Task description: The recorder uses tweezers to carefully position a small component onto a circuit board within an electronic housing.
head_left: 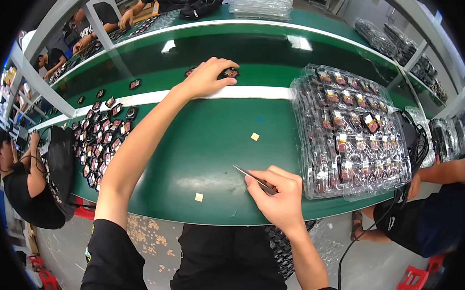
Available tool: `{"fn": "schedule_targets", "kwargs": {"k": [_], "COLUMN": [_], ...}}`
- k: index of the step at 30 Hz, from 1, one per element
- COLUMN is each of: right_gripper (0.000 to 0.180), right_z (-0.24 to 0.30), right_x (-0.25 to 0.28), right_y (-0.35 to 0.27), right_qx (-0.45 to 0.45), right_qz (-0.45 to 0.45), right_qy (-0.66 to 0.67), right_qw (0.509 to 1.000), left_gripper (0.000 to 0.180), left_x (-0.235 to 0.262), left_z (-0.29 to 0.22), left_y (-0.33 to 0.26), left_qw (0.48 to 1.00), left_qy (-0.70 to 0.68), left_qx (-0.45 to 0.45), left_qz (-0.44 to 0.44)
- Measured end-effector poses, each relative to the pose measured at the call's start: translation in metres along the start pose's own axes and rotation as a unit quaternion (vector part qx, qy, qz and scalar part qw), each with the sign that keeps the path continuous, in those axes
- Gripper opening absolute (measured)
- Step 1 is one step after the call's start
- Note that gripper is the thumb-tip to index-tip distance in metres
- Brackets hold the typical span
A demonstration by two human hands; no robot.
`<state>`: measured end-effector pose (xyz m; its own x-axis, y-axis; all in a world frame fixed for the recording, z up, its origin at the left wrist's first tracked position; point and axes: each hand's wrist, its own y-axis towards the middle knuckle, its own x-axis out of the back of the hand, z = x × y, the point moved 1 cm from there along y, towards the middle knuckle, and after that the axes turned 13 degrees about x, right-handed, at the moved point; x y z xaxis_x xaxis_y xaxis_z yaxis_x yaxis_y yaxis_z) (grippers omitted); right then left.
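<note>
My left hand (207, 76) reaches far out over the green belt, its fingers closed on a small dark part with red inside (229, 73) lying on the moving lane. My right hand (277, 191) rests near the front edge of the green table (206, 144) and grips thin metal tweezers (248, 174) that point up and left. Two small beige squares lie on the table: one (254, 136) in the middle, another (199, 197) near the front edge.
A stack of clear plastic trays (347, 129) filled with small parts stands at the right. Several loose dark parts (103, 139) lie at the left. Other people sit on both sides and across the belt. A black cable (396, 204) hangs off the right edge.
</note>
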<state>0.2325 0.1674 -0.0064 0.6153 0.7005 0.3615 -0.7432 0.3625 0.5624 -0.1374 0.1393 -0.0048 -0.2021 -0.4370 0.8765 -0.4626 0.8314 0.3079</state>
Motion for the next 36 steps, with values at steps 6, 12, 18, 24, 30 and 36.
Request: {"fn": "schedule_targets", "kwargs": {"k": [6, 12, 18, 24, 30, 36], "right_gripper": [0.014, 0.013, 0.016, 0.017, 0.017, 0.015], "right_z": [0.002, -0.002, -0.008, -0.006, -0.009, -0.013], "right_x": [-0.002, 0.004, 0.003, 0.001, 0.003, -0.003], "right_y": [-0.002, -0.002, -0.001, -0.003, -0.004, -0.002], "right_qx": [0.000, 0.003, 0.010, -0.021, -0.030, -0.027], "right_qz": [-0.019, -0.047, -0.032, -0.020, -0.021, -0.003], "right_qy": [0.003, -0.005, 0.006, 0.005, 0.046, 0.006], "right_qw": [1.000, 0.999, 0.999, 1.000, 0.998, 1.000], "left_gripper": [0.036, 0.053, 0.076, 0.056, 0.060, 0.061], "left_x": [0.005, 0.025, 0.036, 0.035, 0.030, 0.020], "left_z": [-0.015, -0.080, -0.083, -0.068, -0.095, -0.093], "left_y": [-0.020, -0.133, -0.165, -0.169, -0.176, -0.177], "left_qw": [0.999, 0.985, 0.987, 0.982, 0.975, 0.971], "left_qy": [-0.050, -0.115, -0.117, -0.142, -0.150, -0.174], "left_qx": [-0.014, -0.061, -0.034, -0.030, -0.072, -0.090], "left_qz": [0.005, 0.114, 0.101, 0.125, 0.148, 0.139]}}
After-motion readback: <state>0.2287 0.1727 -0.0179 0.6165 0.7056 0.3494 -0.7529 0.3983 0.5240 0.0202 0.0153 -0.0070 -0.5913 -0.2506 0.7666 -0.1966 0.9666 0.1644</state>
